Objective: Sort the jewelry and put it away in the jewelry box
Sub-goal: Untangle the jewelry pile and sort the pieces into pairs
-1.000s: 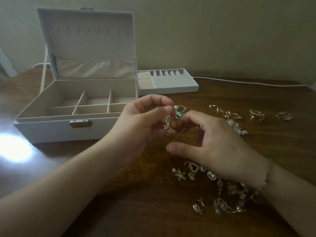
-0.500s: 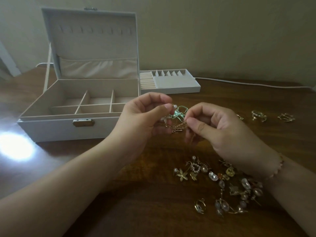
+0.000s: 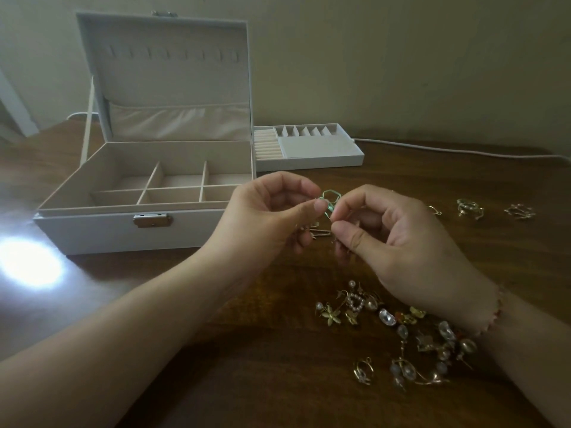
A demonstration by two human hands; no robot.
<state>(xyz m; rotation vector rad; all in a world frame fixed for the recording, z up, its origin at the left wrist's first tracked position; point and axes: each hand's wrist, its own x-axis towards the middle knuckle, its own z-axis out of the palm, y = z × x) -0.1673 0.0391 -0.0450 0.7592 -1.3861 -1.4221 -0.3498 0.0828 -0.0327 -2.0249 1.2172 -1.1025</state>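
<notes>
Left hand (image 3: 272, 211) and right hand (image 3: 398, 239) both pinch the green earring (image 3: 330, 199) above the counter (image 3: 278, 381), apparently untangling it from gold pieces before sorting into the open jewelry box (image 3: 129, 233) just left.

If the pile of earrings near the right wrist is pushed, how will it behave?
The pile of earrings would probably scatter, since the pieces lie loose. Their hooks seem interlocked, so some may drag together. The round beads might roll on the table.
</notes>
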